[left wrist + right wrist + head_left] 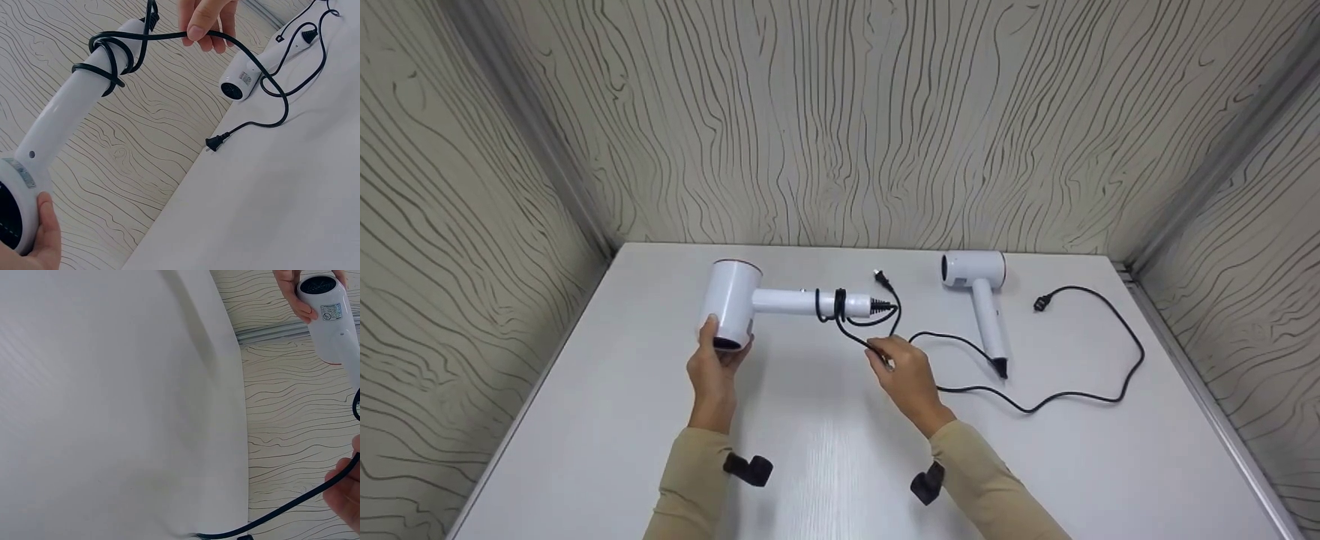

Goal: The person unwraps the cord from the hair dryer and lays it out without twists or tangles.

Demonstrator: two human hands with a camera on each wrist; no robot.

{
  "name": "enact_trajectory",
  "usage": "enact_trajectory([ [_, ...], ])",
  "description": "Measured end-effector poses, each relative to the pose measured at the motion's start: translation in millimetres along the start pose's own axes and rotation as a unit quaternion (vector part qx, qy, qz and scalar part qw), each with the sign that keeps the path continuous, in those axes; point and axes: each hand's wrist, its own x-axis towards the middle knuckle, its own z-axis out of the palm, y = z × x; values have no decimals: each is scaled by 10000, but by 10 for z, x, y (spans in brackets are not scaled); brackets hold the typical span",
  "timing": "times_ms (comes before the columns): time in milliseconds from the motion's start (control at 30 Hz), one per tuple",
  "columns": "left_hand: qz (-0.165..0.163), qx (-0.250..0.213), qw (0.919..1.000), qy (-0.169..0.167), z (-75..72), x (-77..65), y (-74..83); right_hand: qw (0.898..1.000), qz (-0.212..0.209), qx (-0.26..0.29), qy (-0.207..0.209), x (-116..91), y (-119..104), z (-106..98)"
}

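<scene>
One of two glossy white, T-shaped hair dryers (784, 301) extends ahead and rightward from my left hand (712, 377), which grips its barrel above the white desk (810, 457). My right hand (910, 376) pinches its black cord (163, 36). The other white dryer (985, 304) lies toward the far right corner.

Tan sleeves (694, 480), black wrist cameras (751, 470)

Bright, diffuse light — soft shadows w/ glare on tabletop (825, 469), cord (284, 509) blurry at tip — R-wrist cam
</scene>
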Motion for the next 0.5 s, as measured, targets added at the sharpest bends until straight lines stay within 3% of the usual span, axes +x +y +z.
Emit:
enact_trajectory([
  [333, 18, 29, 10000, 13, 9, 1, 2, 10000, 17, -13, 50, -10, -8, -12],
  [500, 36, 250, 9996, 105, 1, 0, 7, 9994, -152, 2, 314, 2, -9, -21],
])
